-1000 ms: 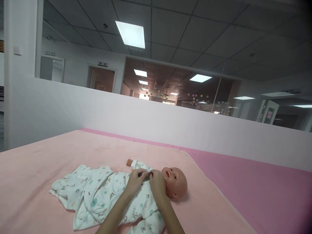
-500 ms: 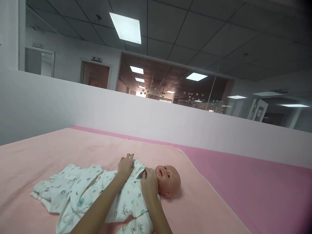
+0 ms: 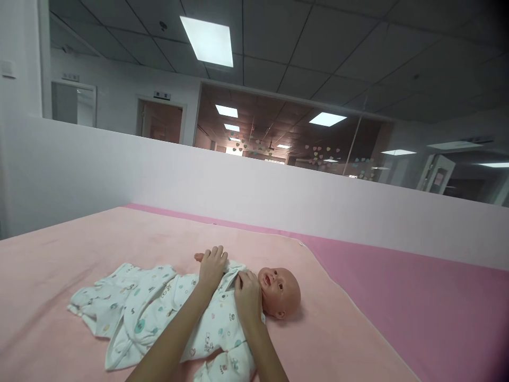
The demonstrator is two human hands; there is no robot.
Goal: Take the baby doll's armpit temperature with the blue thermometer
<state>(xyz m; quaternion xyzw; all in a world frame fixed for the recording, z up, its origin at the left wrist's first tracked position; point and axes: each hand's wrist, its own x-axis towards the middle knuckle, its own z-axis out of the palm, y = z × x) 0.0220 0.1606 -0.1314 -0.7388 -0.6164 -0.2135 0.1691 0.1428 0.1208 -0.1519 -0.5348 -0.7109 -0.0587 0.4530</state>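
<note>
A baby doll [image 3: 283,291] lies on its back, its bald head to the right. It wears a white printed baby garment [image 3: 222,323], which spreads out to the left. My left hand [image 3: 213,266] bends over the far sleeve, beside the doll's small hand [image 3: 199,257]; its fingertips are partly hidden behind the cloth. Close below the doll's chin, my right hand [image 3: 248,297] is closed on the garment's neckline, thumb and fingers pinching the edge.
A peach-coloured blanket [image 3: 338,339] lies under the doll, over a pink mat [image 3: 397,286]. Behind stands a low white wall [image 3: 246,185] with a window [image 3: 294,132] above it, dotted with heart stickers.
My left hand has shifted over the far sleeve, its fingers more bent, and more of the doll's hand shows. My right hand stays at the neckline. The view has turned slightly left.
</note>
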